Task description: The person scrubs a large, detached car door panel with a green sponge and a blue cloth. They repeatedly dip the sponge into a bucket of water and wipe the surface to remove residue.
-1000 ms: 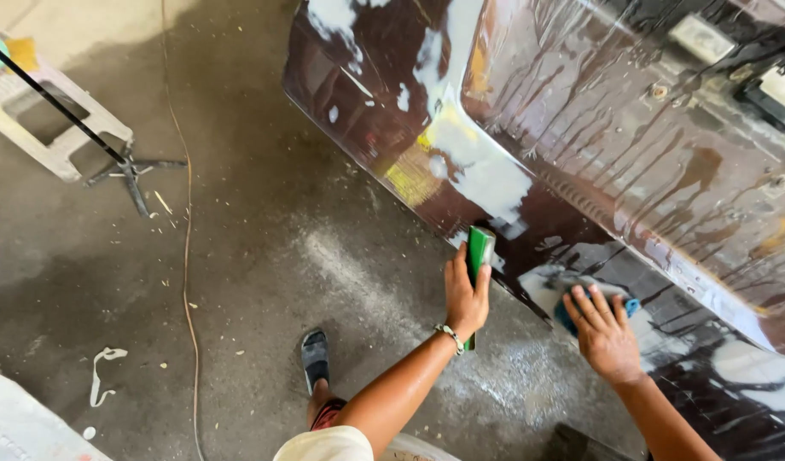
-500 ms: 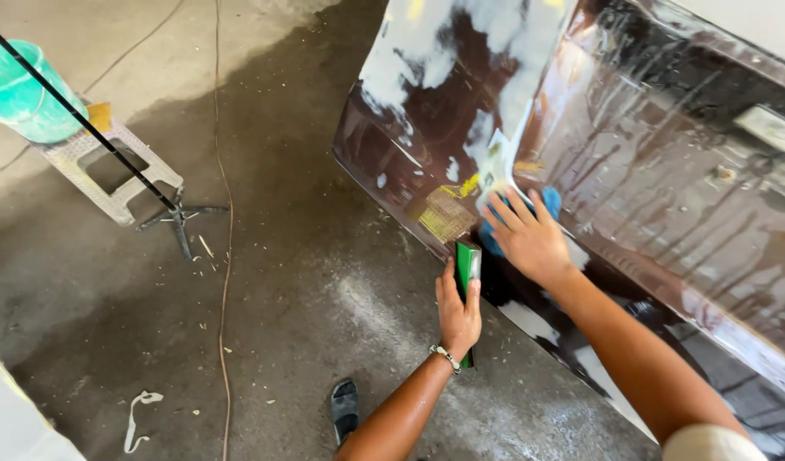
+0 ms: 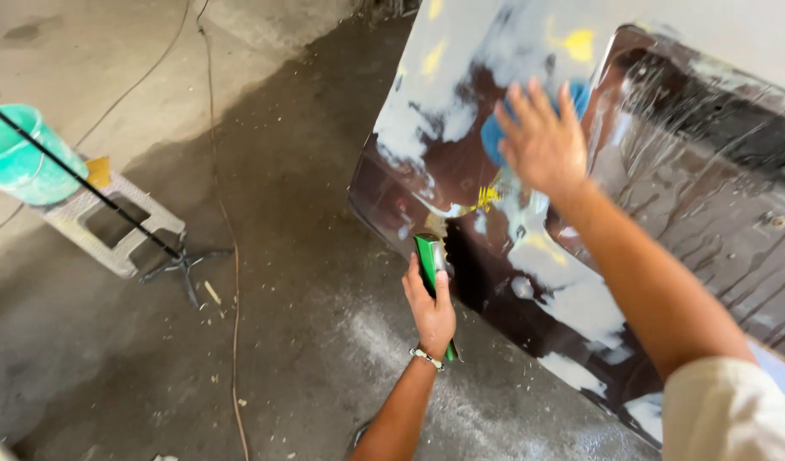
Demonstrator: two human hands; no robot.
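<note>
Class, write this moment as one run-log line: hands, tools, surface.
left hand: grips green block | right hand: presses blue pad | surface: wet brown car panel, white patches

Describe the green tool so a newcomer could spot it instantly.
Start at the big wet, dark brown car panel patched with white filler. At its lower left edge, the left hand grips a narrow green block. It is the only bright green thing touching the panel; the right hand presses a blue pad.
</note>
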